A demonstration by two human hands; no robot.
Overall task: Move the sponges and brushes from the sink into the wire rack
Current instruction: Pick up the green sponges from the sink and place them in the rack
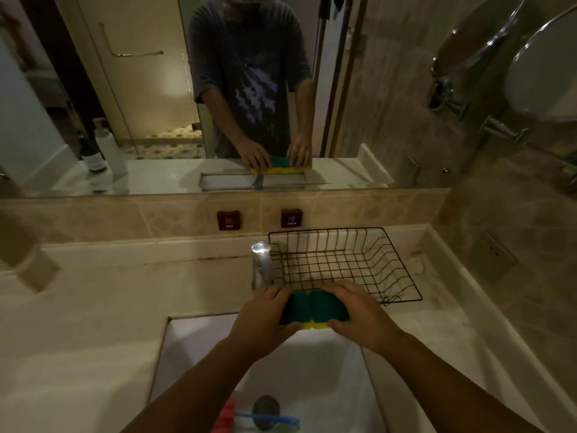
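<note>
Sink: white rectangular basin set into a pale counter, nearest the viewer. Round metal drain at its bottom edge of view.

Brushes, in sink: one with a blue handle lying across the drain; one red, ribbed item just left of it, partly cut off by the frame; type cannot be told. A pale green piece shows beneath the blue handle, unclear.

Left hand: closed on the left end of the sponges, thumb underneath, fingers over the top.

Right hand: closed on the right end likewise.

Sponges: two, side by side and touching, dark green scouring face up, yellow foam below. Held between both hands above the back rim of the sink, just in front of the wire rack's near edge.

Faucet: chrome spout, upright, just left of the rack.

Wire rack: black, rectangular, open top, standing on the counter behind and right of the sink; nothing visible inside.

Hot and cold tabs: two dark square plates on the tiled backsplash.

Mirror: reflects the person's torso, both hands and the sponges; two bottles at far left.
</note>
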